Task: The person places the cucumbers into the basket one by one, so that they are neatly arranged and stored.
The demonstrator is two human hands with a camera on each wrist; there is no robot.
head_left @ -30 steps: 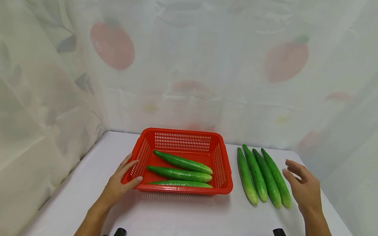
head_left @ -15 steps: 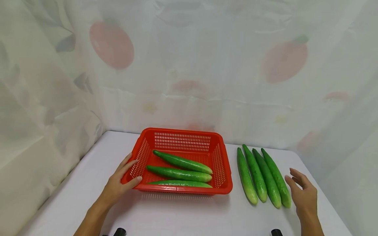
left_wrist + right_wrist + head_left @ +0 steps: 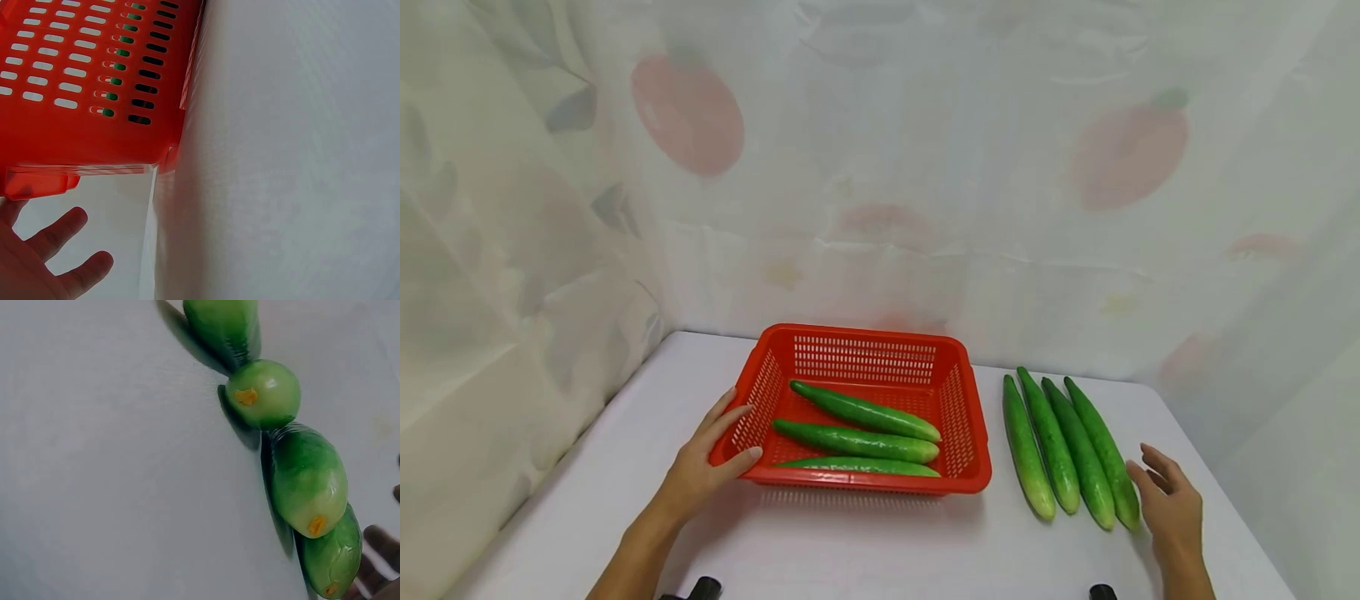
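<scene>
A red plastic basket (image 3: 973,417) with slotted walls holds three cucumbers (image 3: 865,410), all lying crosswise. My left hand (image 3: 700,467) rests spread over its front left corner, thumb across the front rim and fingers over the left side. In the left wrist view, two fingers (image 3: 59,234) stretch out below the basket wall. Right of the basket, several more cucumbers lie side by side on the table, pale ends toward me. My right hand (image 3: 1172,500) is beside the rightmost cucumber (image 3: 1103,450), its thumb right at the lower part and its fingers loosely bent on the outer side.
A white-covered table (image 3: 865,550) carries everything. A pale curtain (image 3: 887,167) printed with fruit hangs behind it, and similar sheets enclose the left and right sides. Two small black objects (image 3: 706,587) poke in at the bottom edge of the head view.
My right hand has moved down and left, closer to the rightmost cucumber. The left hand, the basket and the cucumbers have stayed in place.
</scene>
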